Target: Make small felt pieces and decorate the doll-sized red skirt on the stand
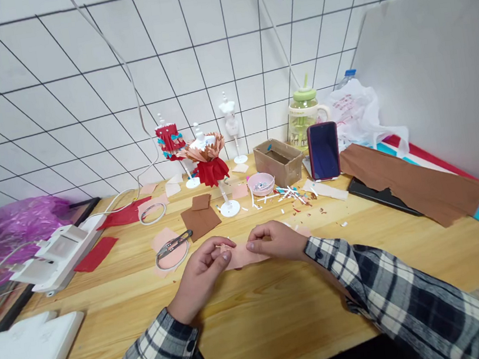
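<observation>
A strip of pale pink crepe paper (pixel 240 256) is stretched between my two hands just above the wooden table. My left hand (pixel 205 267) pinches its left end, where the paper looks gathered between thumb and fingers. The right end is pinched by my right hand (pixel 277 241). Left of my hands, a small cutting tool (pixel 172 243) lies over a round ring on pink paper. Beyond them stands a miniature dress form (pixel 212 170) with a red skirt and a pink-and-brown pleated top. Brown paper squares (pixel 201 223) lie near its base.
Behind are a dress form in red ruffles (pixel 169 139), a bare white form (pixel 231 124), a cardboard box (pixel 279 162), a pink bowl (pixel 261 184), a phone (pixel 323 151) and a bottle (pixel 303 114). Paper scraps (pixel 295 195) litter the middle. A power strip (pixel 65 254) lies left, brown paper (pixel 417 178) right.
</observation>
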The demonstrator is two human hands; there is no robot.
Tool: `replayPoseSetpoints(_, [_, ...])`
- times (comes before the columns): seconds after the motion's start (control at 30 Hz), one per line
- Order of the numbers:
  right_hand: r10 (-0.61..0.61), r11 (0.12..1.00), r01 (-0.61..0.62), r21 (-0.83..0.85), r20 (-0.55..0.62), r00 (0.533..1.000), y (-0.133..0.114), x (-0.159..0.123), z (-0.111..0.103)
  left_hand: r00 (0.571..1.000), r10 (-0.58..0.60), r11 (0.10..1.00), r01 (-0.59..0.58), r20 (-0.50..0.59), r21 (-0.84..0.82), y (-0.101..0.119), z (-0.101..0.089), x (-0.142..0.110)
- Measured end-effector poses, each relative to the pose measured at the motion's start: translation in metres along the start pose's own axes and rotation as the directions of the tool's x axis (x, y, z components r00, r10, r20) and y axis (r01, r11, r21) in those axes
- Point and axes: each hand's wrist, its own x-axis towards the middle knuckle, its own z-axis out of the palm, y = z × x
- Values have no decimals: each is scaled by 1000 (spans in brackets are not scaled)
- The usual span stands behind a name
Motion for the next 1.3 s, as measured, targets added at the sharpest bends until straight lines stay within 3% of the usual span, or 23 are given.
replayPoseSetpoints(0.27, [102, 993, -96, 72, -86, 991, 8, 3, -4, 986, 43, 999, -42, -160, 9, -7, -3, 3])
replayPoseSetpoints(0.5, [99, 993, -105, -53, -96, 990, 3, 1, -3, 948, -90, 987, 44, -305, -155, -17, -12, 14])
replayPoseSetpoints(0.57, [68, 988, -75, -137, -57, 996, 0, -1, -1, 969, -65, 995, 45, -237, -92, -16, -11, 14])
replayPoseSetpoints(0.67, [-3, 973, 6, -231, 12, 1000, -4, -5, 3, 999, -17, 996, 22, -49, 89, -10, -6, 9])
replayPoseSetpoints(0.77, [-101, 954, 116, -276, 70, 992, -6, -8, 6, 993, 57, 970, -80, 103, 230, -3, 0, 7])
replayPoseSetpoints(0.9, [-171, 948, 192, -253, 100, 980, -6, -9, 6, 967, 88, 943, -159, 241, 292, 1, 2, 9])
replayPoseSetpoints(1.3, [-56, 979, 67, -194, 60, 997, -5, -5, -10, 991, 24, 921, -74, 134, 383, 0, -9, 11])
